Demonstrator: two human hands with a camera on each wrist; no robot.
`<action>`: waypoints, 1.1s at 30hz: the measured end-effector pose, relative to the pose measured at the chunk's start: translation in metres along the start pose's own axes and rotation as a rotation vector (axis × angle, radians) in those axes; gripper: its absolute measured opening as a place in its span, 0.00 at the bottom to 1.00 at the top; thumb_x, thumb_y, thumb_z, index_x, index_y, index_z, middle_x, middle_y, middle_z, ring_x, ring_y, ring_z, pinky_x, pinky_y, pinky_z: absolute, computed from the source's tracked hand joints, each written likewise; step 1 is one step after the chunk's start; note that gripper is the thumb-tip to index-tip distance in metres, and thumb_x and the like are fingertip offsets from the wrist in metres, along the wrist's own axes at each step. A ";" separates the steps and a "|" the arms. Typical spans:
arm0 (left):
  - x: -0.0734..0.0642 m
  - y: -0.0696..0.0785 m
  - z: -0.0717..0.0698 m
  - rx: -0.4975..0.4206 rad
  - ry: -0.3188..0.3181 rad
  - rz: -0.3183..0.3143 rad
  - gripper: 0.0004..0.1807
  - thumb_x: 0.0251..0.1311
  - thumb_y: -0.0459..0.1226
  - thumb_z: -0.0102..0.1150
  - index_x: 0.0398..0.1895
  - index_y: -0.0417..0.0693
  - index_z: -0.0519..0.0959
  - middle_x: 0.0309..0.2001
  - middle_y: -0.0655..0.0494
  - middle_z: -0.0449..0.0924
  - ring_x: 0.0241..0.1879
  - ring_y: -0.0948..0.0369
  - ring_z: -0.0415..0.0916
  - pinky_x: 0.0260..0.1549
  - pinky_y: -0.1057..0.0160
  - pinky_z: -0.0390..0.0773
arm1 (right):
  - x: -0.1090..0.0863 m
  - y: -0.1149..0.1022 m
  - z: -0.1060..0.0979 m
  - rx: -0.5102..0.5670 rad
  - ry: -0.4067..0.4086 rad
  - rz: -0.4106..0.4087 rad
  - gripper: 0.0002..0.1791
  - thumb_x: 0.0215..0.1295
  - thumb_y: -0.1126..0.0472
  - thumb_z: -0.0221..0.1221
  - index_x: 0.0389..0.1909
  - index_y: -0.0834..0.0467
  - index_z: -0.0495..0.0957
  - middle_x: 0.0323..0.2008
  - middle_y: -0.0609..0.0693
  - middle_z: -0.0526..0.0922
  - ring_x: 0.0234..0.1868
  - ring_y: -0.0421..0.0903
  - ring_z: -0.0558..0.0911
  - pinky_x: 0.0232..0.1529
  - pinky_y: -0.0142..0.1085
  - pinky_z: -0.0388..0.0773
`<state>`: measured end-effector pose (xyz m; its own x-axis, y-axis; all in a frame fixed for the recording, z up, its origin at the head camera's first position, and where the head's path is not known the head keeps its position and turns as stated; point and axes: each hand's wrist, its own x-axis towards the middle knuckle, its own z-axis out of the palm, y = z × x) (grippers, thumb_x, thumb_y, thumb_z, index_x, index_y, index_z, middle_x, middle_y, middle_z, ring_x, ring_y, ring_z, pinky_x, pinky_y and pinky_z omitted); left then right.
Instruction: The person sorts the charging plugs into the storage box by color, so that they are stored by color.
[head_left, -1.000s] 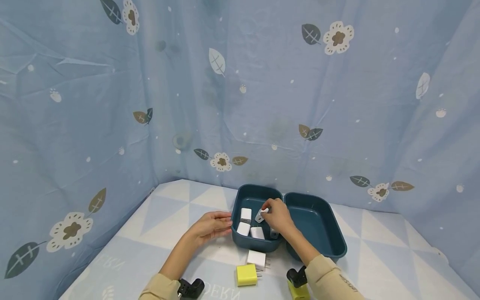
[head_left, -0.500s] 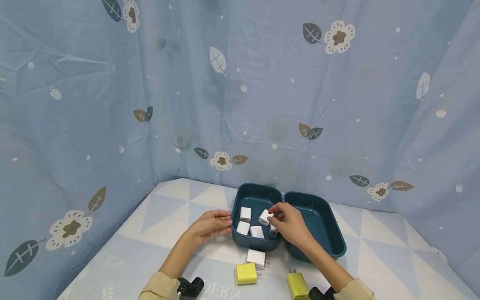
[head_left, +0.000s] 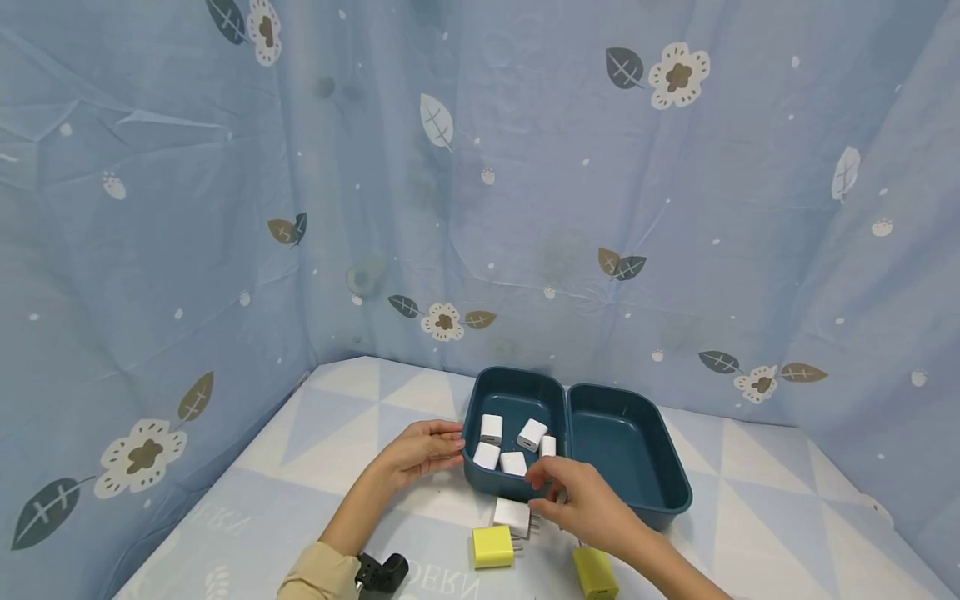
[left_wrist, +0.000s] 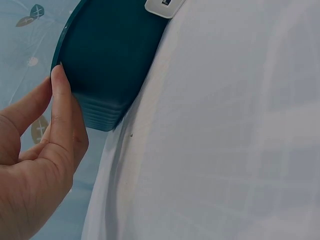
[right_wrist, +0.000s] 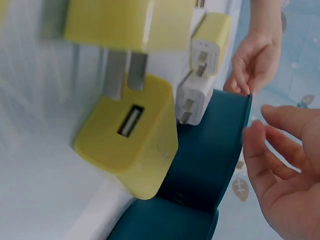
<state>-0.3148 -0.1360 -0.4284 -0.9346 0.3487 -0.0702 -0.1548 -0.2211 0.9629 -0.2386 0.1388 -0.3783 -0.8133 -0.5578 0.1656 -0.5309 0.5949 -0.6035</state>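
Note:
My left hand [head_left: 423, 452] pinches the left rim of a dark teal plastic box [head_left: 517, 379]; in the left wrist view its fingers [left_wrist: 62, 107] lie along the outer wall, with the thumb at the rim. Several white charger plugs lie loose inside, one of them a tilted charger plug [head_left: 532, 434]. My right hand [head_left: 588, 504] is just in front of that box, thumb and fingers apart, and the right wrist view shows nothing between them. Under and beside it are a white charger plug [head_left: 512, 516], a yellow charger plug [head_left: 492, 547] and another yellow charger plug [head_left: 596, 572].
A second teal box [head_left: 630, 442] stands right against the first one. Both sit on a table with a blue-and-white patterned cloth [head_left: 330, 433]. A blue floral curtain [head_left: 525, 208] hangs close behind and on the left.
My right hand has let go of a white charger plug inside the left box and come out over the front rim toward me. The left hand stays at the rim.

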 end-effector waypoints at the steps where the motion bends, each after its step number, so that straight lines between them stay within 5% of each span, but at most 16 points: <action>1: 0.000 0.000 0.000 0.000 -0.001 0.000 0.23 0.60 0.24 0.52 0.58 0.25 0.63 0.46 0.39 0.75 0.42 0.55 0.78 0.45 0.57 0.79 | -0.001 -0.001 0.001 0.006 -0.034 0.002 0.14 0.57 0.60 0.65 0.44 0.52 0.77 0.39 0.47 0.79 0.30 0.36 0.76 0.27 0.28 0.78; 7: -0.001 0.000 0.000 -0.001 -0.010 0.005 0.23 0.60 0.24 0.52 0.58 0.25 0.63 0.47 0.38 0.74 0.43 0.54 0.78 0.45 0.57 0.79 | -0.004 0.000 0.009 -0.081 -0.150 -0.041 0.15 0.57 0.61 0.64 0.47 0.50 0.77 0.39 0.40 0.78 0.30 0.33 0.73 0.26 0.26 0.75; 25: 0.000 0.000 -0.001 -0.005 -0.008 0.002 0.23 0.60 0.24 0.53 0.58 0.24 0.63 0.46 0.38 0.75 0.42 0.55 0.78 0.45 0.57 0.79 | 0.009 -0.007 0.025 -0.419 -0.222 -0.217 0.23 0.55 0.59 0.66 0.54 0.49 0.75 0.46 0.40 0.76 0.36 0.31 0.74 0.35 0.25 0.77; 33: 0.000 0.000 0.000 0.000 -0.004 0.001 0.23 0.60 0.24 0.53 0.58 0.25 0.63 0.46 0.39 0.75 0.42 0.55 0.78 0.45 0.57 0.79 | 0.011 -0.011 0.032 -0.485 -0.284 -0.139 0.20 0.62 0.60 0.60 0.56 0.44 0.74 0.43 0.41 0.70 0.27 0.32 0.71 0.26 0.23 0.73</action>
<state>-0.3152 -0.1358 -0.4282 -0.9333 0.3525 -0.0682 -0.1540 -0.2217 0.9629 -0.2342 0.1074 -0.3943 -0.6675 -0.7436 -0.0388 -0.7314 0.6645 -0.1531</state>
